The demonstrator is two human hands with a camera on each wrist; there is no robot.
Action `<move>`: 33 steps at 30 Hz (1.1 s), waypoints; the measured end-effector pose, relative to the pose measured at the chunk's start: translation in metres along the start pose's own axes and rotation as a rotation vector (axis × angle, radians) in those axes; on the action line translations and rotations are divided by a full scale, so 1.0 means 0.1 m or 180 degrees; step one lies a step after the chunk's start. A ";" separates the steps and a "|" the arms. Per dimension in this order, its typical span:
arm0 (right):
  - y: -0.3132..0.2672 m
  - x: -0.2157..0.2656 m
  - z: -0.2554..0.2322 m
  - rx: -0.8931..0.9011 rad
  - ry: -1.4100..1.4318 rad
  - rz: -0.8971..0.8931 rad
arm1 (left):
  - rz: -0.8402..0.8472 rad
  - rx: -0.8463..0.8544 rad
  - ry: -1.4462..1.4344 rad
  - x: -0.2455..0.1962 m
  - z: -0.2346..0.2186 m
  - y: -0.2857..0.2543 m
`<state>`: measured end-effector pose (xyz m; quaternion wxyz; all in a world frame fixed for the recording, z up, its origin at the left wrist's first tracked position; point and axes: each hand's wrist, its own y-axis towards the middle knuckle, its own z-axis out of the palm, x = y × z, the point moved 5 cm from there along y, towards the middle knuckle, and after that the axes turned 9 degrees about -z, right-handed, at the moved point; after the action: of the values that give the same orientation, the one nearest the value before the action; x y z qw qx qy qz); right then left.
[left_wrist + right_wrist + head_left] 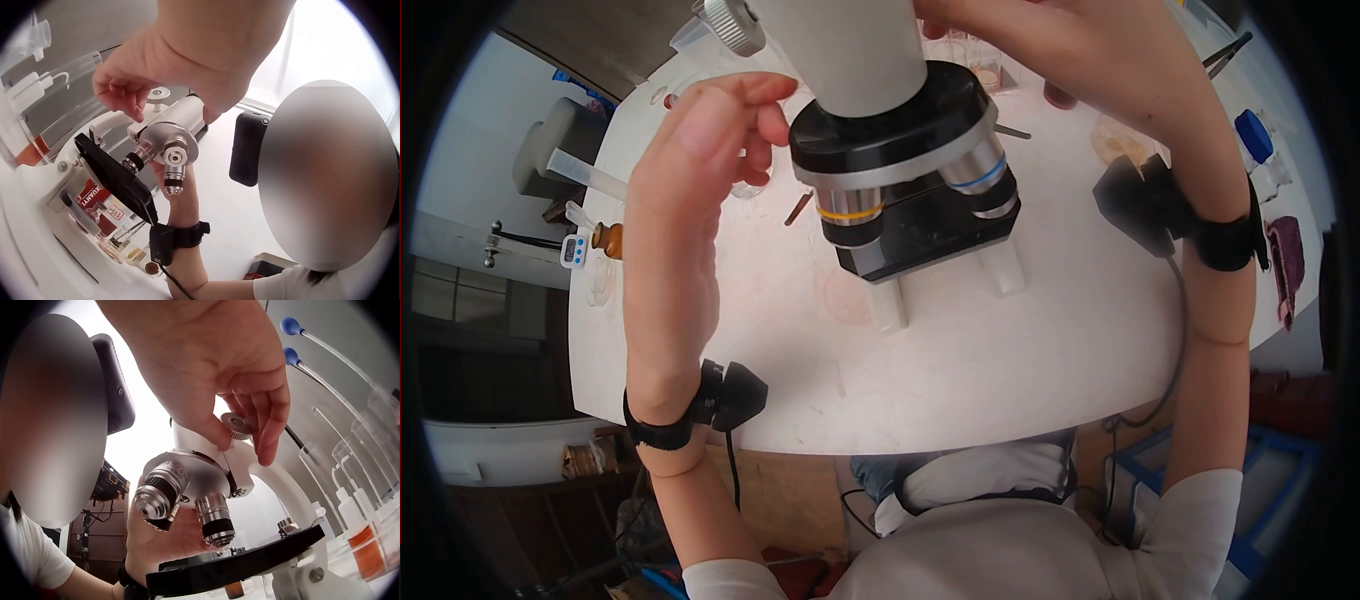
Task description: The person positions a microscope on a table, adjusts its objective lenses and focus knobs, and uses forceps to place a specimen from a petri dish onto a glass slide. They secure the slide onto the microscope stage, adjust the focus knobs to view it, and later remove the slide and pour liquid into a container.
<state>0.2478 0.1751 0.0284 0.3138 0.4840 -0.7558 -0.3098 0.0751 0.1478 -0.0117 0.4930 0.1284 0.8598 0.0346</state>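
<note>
A white microscope (pixel 850 50) stands before me in the head view, its objectives turned toward me. Under its black nosepiece (pixel 900 120) show a yellow-banded objective (pixel 850 212) and a blue-banded objective (pixel 980 180). Beneath them lies the black stage (pixel 940 240). My right hand (pixel 219 369) pinches a round focus knob (pixel 236 422) between thumb and fingers, seen in the right wrist view. At the microscope's left, my left hand (pixel 700 140) has loosely bent fingers beside the nosepiece, holding nothing. Another focus knob (pixel 735 25) sits above that hand, apart from it.
Left on the white table (pixel 800 400) are a timer (pixel 573 250) and a brown bottle (pixel 607 240). A round dish (pixel 1120 140), a blue cap (pixel 1252 135) and a purple cloth (pixel 1285 260) lie right. Behind stand tubes, a bottle of orange liquid (pixel 365 556) and blue-bulbed droppers (pixel 291 326).
</note>
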 end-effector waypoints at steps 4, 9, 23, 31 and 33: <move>0.03 0.03 -0.03 0.0503 0.0305 -0.0332 | 0.0197 -0.0332 -0.0353 0.07 -0.16 0.12; 0.08 -0.08 -0.10 0.0433 0.1337 0.0342 | 0.1027 -0.0727 -0.0509 0.15 -0.23 0.26; 0.01 -0.18 -0.02 0.0316 0.0820 0.0128 | 0.1501 -0.1149 0.0521 0.11 -0.23 0.35; 0.02 -0.24 0.03 0.0682 0.1058 0.0631 | 0.0609 -0.1236 -0.0095 0.07 -0.26 0.39; 0.01 -0.26 0.05 0.0480 0.1266 0.0602 | 0.0423 -0.0934 -0.0002 0.12 -0.31 0.41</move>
<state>0.2516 0.1999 0.0213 0.4471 0.4847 -0.7421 -0.1202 0.0503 0.1926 0.0024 0.5033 0.1116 0.8350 0.1923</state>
